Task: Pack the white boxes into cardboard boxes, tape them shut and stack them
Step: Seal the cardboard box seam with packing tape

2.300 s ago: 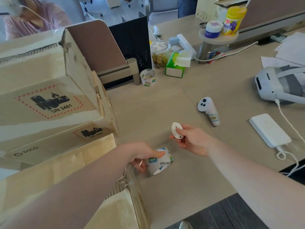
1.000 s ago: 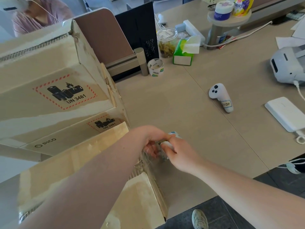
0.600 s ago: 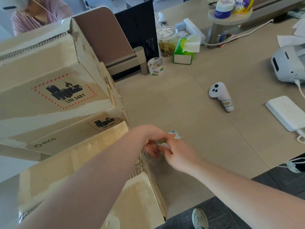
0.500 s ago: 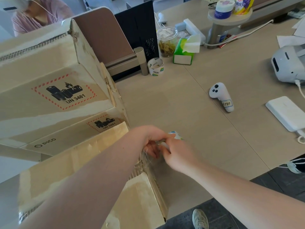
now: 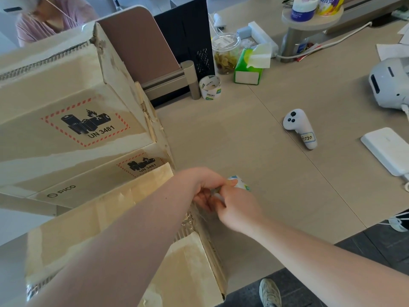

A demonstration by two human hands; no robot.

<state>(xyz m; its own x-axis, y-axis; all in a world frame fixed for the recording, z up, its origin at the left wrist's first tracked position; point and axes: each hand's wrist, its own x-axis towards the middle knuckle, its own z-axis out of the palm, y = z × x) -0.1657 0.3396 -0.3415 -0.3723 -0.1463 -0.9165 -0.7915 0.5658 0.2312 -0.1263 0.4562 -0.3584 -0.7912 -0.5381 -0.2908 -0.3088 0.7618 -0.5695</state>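
Two brown cardboard boxes with battery stickers [image 5: 73, 120] sit stacked at about ten o'clock on the desk [image 5: 254, 151], so that part looks done. A third brown cardboard box [image 5: 106, 235] at seven o'clock looks nearly taped; it is not yet stacked. Its long side runs from seven o'clock toward one o'clock. The left hand [image 5: 207, 187] pinches the small white tape roll [image 5: 240, 183] at the box's far corner. The right hand [image 5: 240, 210] is curled there too, but what its grip holds is hidden.
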